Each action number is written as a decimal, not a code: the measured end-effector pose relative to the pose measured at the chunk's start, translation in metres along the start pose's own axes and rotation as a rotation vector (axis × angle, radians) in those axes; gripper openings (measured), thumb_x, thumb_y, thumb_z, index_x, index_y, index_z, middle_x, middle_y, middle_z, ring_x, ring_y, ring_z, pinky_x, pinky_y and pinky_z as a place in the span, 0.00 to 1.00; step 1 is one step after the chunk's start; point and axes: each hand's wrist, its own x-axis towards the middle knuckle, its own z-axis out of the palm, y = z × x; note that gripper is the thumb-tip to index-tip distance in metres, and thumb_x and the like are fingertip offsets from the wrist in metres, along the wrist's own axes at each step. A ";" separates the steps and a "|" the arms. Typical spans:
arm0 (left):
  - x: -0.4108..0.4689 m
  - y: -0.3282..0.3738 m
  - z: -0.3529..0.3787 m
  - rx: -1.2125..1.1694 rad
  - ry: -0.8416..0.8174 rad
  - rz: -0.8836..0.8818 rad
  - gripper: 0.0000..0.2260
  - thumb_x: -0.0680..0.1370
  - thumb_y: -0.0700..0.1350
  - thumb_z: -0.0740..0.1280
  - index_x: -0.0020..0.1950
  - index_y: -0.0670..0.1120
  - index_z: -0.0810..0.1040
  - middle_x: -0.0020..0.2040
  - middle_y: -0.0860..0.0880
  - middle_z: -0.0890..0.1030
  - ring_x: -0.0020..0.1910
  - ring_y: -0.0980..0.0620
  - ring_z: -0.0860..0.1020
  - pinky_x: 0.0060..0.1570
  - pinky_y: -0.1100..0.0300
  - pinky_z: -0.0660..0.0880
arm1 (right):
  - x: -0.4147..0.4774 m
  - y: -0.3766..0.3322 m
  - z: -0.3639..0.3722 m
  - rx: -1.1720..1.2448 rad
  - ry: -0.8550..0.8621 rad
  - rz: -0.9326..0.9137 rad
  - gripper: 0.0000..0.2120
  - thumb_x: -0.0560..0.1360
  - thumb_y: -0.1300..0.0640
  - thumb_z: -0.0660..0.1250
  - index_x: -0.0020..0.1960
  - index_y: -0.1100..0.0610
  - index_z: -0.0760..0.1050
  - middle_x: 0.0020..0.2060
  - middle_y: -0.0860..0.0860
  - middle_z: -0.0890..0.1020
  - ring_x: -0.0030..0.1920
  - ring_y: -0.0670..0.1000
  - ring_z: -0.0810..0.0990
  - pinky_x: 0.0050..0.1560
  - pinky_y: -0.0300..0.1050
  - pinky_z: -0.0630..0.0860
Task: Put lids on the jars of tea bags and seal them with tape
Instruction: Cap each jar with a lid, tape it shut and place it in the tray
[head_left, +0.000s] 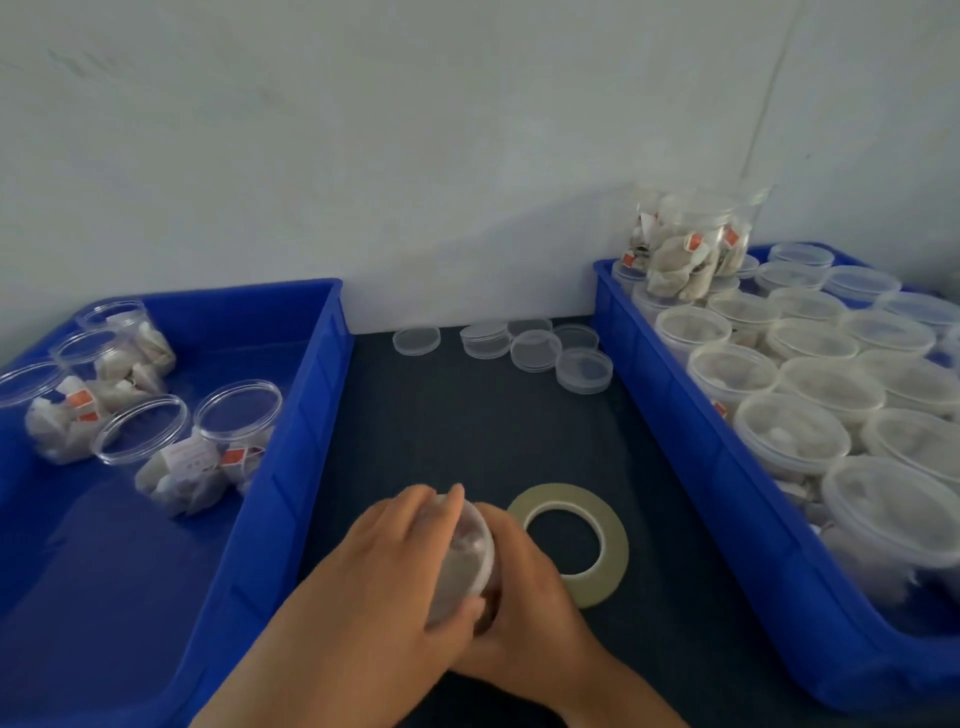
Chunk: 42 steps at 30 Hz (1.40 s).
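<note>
On the head camera, both my hands meet near the tabletop's (467, 426) near edge. My left hand (395, 566) curls over the capped end of a tilted jar (462, 556) and my right hand (524, 587) wraps its body. The tape roll (569, 543) lies flat just right of them. Loose lids (524, 345) sit at the far edge, between the left bin (311, 415) and the right bin (675, 415).
</note>
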 end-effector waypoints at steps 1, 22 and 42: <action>-0.001 0.004 0.001 0.018 -0.028 0.030 0.42 0.77 0.70 0.63 0.81 0.66 0.40 0.79 0.65 0.47 0.77 0.62 0.53 0.76 0.61 0.59 | 0.000 0.000 0.001 0.001 -0.021 0.008 0.39 0.70 0.48 0.84 0.75 0.43 0.68 0.67 0.41 0.79 0.66 0.46 0.81 0.60 0.43 0.80; 0.006 0.001 0.008 -0.272 0.283 0.244 0.21 0.76 0.73 0.63 0.67 0.69 0.73 0.63 0.72 0.73 0.63 0.66 0.76 0.54 0.67 0.76 | 0.007 -0.003 -0.001 0.142 -0.038 -0.065 0.35 0.70 0.61 0.82 0.72 0.56 0.71 0.63 0.51 0.80 0.63 0.57 0.82 0.56 0.59 0.82; 0.009 0.009 0.008 -0.247 0.309 0.258 0.14 0.74 0.60 0.71 0.58 0.60 0.82 0.56 0.67 0.78 0.56 0.63 0.79 0.50 0.66 0.78 | 0.002 0.003 0.000 0.116 -0.043 0.009 0.33 0.69 0.56 0.83 0.70 0.51 0.73 0.62 0.49 0.82 0.62 0.54 0.84 0.56 0.54 0.83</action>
